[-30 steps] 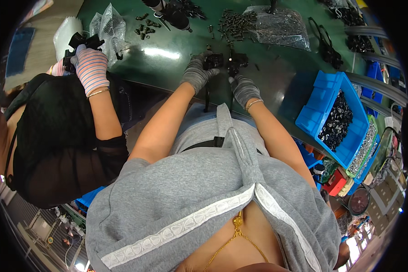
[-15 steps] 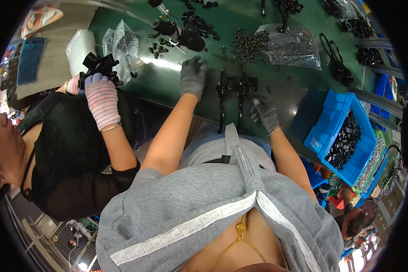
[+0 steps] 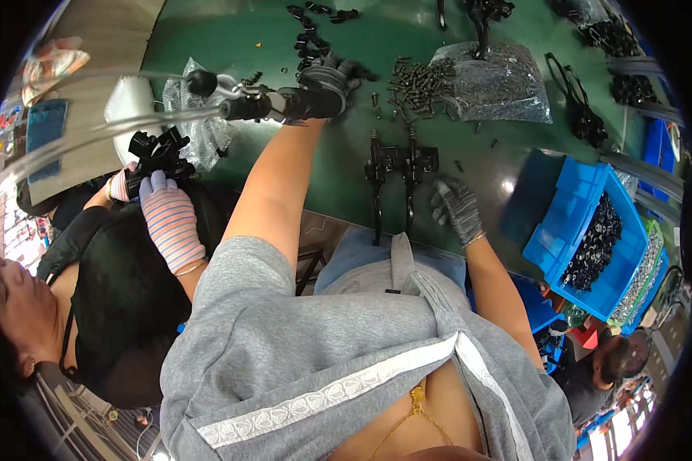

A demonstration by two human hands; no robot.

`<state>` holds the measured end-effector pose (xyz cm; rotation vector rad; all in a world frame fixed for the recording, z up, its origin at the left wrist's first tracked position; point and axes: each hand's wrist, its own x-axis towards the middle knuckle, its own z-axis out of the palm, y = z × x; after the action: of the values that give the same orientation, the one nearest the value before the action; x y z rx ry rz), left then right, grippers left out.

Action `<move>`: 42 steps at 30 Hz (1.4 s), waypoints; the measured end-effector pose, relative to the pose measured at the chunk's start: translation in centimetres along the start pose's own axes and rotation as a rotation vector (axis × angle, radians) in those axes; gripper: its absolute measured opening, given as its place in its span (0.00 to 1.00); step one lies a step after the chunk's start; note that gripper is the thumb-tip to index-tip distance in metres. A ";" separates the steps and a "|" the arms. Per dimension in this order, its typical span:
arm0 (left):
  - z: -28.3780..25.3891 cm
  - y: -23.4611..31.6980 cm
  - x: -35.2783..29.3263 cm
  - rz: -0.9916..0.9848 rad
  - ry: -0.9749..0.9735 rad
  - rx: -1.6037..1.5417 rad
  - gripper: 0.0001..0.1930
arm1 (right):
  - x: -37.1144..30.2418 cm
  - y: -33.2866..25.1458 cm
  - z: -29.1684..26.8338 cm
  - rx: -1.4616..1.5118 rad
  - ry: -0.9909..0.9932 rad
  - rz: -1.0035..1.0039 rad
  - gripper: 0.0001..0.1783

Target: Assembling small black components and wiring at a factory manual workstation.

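My left hand, in a dark grey glove, reaches over the far pile of small black parts. Its fingers look stretched out and apart, but a hanging black power driver covers part of the hand and wrist. My right hand, gloved alike, rests at the near side of the table with fingers loosely bent and apart, nothing in them. Just left of it lie two black brake levers, one closer to that hand and another beside it, their handles toward me.
Black screws lie heaped beside a clear bubble-wrap bag. On the right stands a blue bin holding small black parts. At my left, a co-worker's striped-gloved hand holds a black assembly. Black cables lie at far right.
My left hand has moved forward from beside the brake levers to the black parts. The hanging driver has swung left and tilted nearly level. My right hand stays near the levers.
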<state>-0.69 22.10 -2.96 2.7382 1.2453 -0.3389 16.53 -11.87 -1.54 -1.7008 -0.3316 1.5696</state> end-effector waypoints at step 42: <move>-0.9 6.2 -19.5 -0.803 -0.215 -1.930 0.20 | -2.1 -3.9 3.9 -0.135 0.039 -0.104 0.20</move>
<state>-8.27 3.97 2.85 0.5622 1.2854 0.3772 13.71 -9.34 2.92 -1.7844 -0.5077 1.4653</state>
